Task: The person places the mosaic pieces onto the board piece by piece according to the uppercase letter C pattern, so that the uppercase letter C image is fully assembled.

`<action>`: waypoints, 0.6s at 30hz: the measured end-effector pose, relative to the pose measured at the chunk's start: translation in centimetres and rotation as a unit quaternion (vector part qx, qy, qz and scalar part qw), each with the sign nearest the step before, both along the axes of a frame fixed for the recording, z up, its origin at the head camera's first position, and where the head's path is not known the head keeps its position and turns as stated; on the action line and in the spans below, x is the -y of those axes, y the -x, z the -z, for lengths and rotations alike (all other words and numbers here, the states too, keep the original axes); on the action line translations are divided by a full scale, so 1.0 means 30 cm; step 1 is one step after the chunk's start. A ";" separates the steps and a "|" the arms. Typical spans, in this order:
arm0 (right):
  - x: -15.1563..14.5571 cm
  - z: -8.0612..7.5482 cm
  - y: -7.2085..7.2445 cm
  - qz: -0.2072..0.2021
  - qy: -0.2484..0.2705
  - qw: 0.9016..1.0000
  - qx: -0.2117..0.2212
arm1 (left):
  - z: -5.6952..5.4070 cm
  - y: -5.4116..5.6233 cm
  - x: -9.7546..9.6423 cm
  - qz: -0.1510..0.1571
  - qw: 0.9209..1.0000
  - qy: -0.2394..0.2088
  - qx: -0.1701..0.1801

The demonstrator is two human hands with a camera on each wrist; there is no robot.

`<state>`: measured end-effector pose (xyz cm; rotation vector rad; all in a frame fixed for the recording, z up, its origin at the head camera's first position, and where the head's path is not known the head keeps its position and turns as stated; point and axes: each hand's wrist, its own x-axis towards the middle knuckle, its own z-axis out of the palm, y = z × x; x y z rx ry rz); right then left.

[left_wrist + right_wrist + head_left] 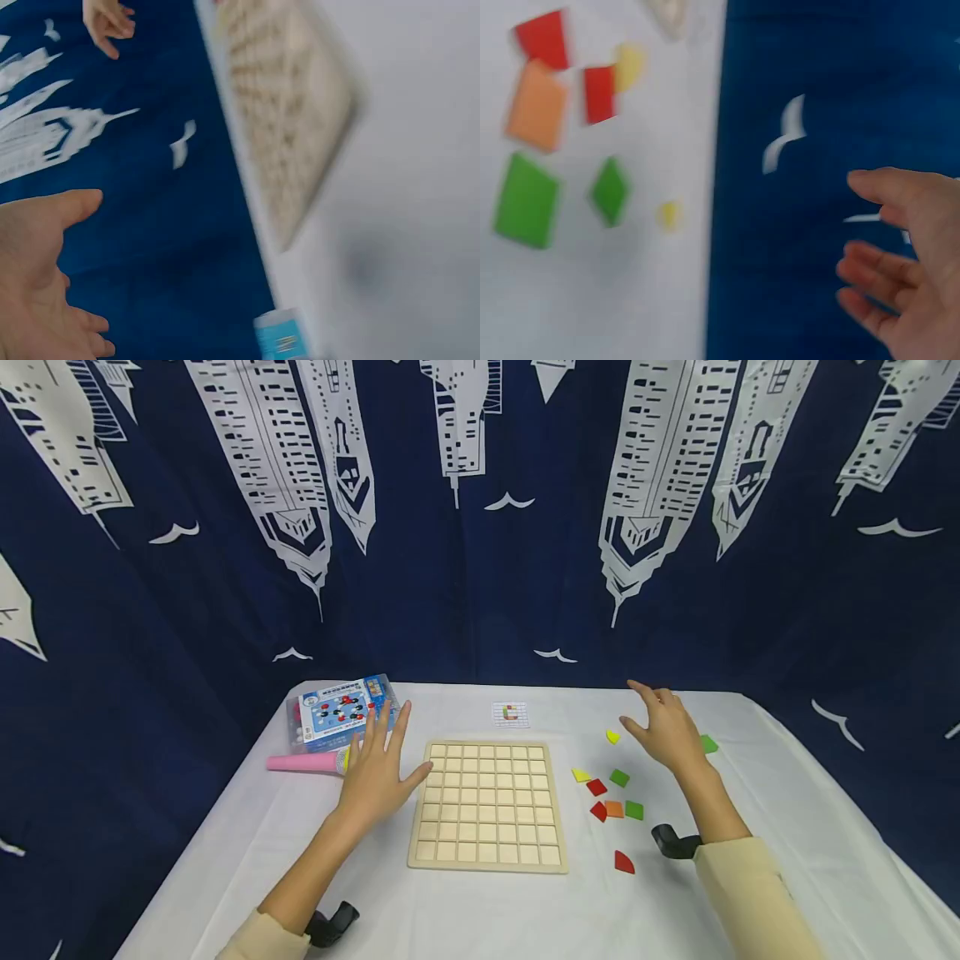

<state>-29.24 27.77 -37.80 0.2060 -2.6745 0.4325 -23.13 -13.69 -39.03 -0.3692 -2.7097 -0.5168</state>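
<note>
Beside our wooden grid board (487,813), all visible tiles (634,810) lie unplaced. Our left grip (374,783) and right grip (670,733) hang wide.

Soft, even light leaves the white table (480,918) bright in the head view, while the navy curtain (465,610) behind its far edge stays dark. That view is mostly crisp. Both wrist views look dimmer and greyer. In the left one, the wooden board (330,112) is smeared and a diffuse shadow darkens the table; in the right one, the coloured pieces (536,109) are blurred, the fingers (881,262) clearer.
</note>
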 end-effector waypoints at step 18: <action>-0.118 0.297 0.178 -0.015 0.058 0.981 0.182 | 0.297 0.009 0.029 0.209 0.949 -0.065 0.225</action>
